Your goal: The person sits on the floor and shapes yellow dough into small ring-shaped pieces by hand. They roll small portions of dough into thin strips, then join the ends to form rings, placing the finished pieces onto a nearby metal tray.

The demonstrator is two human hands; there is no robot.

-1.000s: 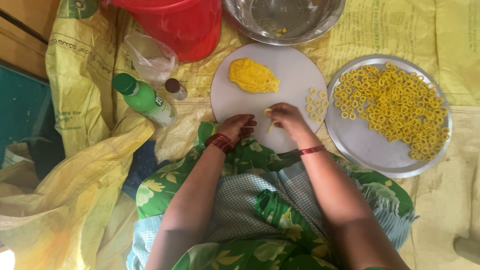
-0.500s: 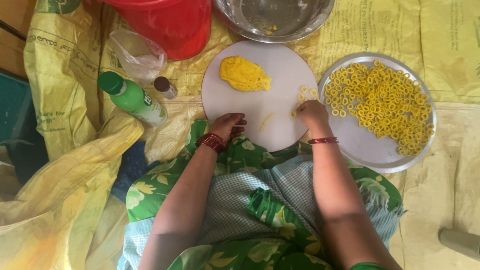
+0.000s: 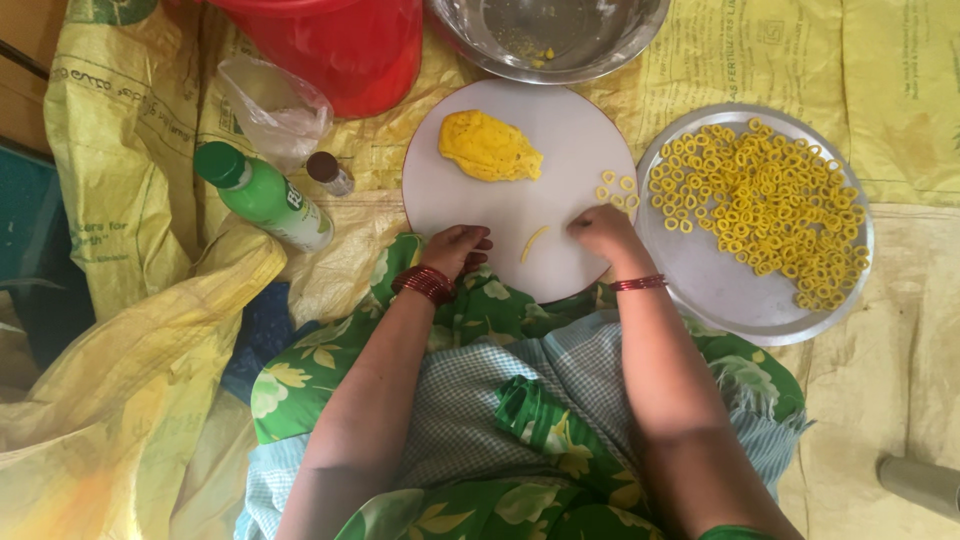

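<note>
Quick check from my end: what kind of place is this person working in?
Probably a home food-making spot on the floor, not a kitchen counter. Yellow sacks are spread as a mat; a round white board holds dough, and a metal plate is covered with dough rings.

The red bucket point(image 3: 330, 45) and steel bowl point(image 3: 548, 38) are cut off at the far edge; curled fingers hide both palms.

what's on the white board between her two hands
In the head view, a short thin strip of yellow dough lies on the round white board between the left hand and the right hand, touching neither.
</note>
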